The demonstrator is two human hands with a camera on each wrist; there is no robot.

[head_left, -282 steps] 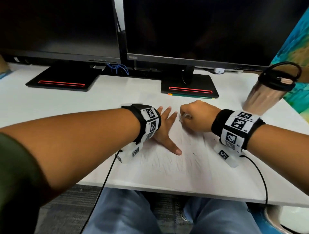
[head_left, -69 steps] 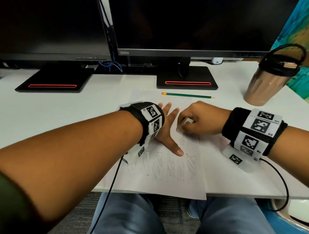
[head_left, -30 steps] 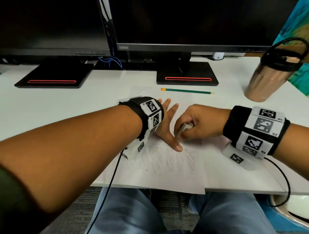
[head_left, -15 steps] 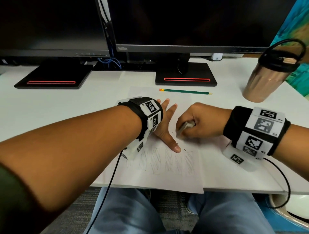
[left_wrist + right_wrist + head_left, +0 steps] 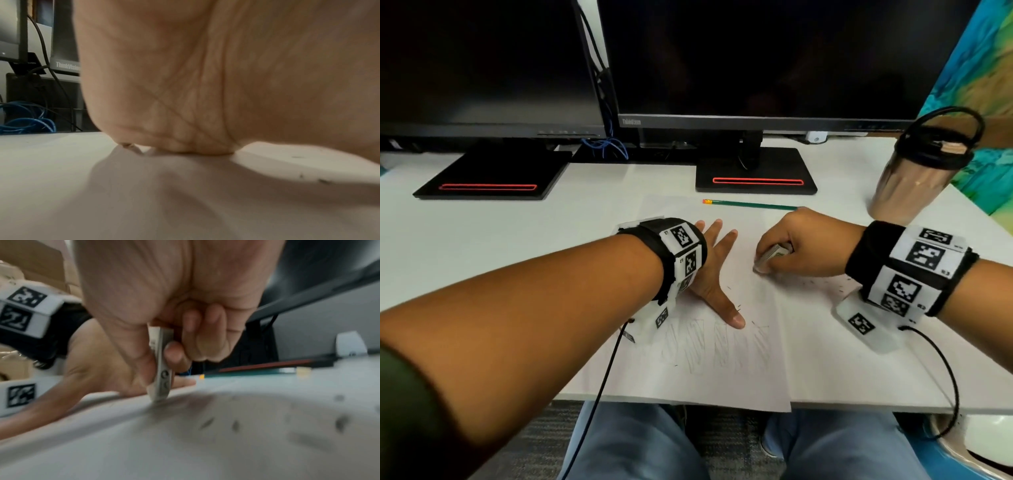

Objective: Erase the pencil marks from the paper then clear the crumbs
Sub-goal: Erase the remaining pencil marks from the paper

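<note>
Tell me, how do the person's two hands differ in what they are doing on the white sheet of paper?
The left hand lies flat with spread, straight fingers, pressing the white sheet of paper down; the right hand has its fingers curled round a small grey-white eraser. The left hand holds nothing, while the right hand holds the eraser tipped onto its end against the paper. Both wear black-and-white marker wristbands.

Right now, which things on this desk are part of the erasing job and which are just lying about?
Part of the job:
paper with pencil marks
eraser in the right hand
left hand pressing the paper flat
crumbs

Just lying about:
green pencil
travel mug
two monitors
blue cable
</note>
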